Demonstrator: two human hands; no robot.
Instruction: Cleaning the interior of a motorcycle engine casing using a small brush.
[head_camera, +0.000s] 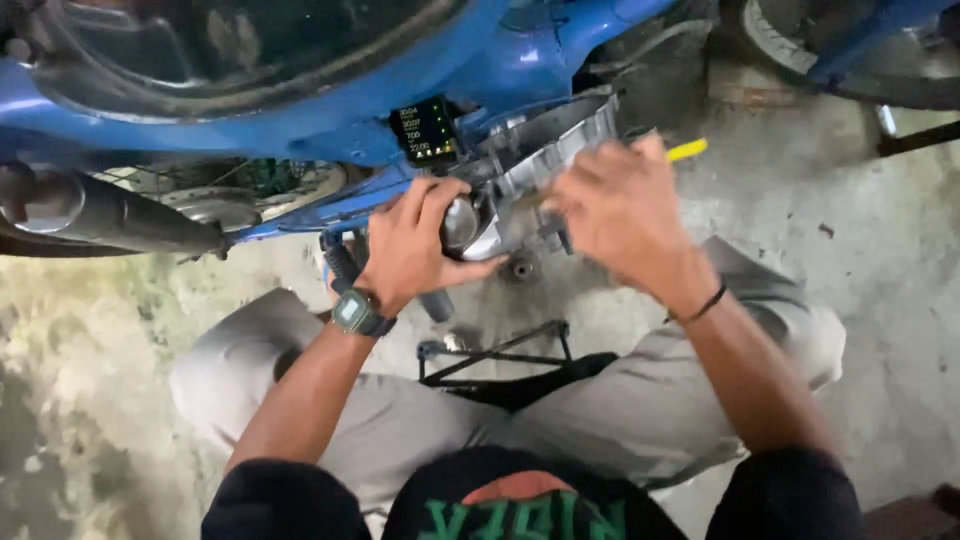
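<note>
I squat beside a blue motorcycle (300, 110) with its open grey engine case (555, 140) facing me. My left hand (410, 245), a digital watch on the wrist, grips a shiny round metal part (460, 222) at the case. My right hand (620, 210) is blurred and closed around a yellow-handled tool (688, 150) whose handle tip sticks out past my fingers; the tool's working end is hidden behind the hand. The two hands are close together in front of the engine.
A chrome exhaust pipe (100, 215) runs at the left. A black footpeg (345, 265) pokes out under my left hand, and a black stand frame (495, 355) lies between my knees. A second wheel (800, 45) is at the top right. Bare concrete floor (880, 250) spreads around.
</note>
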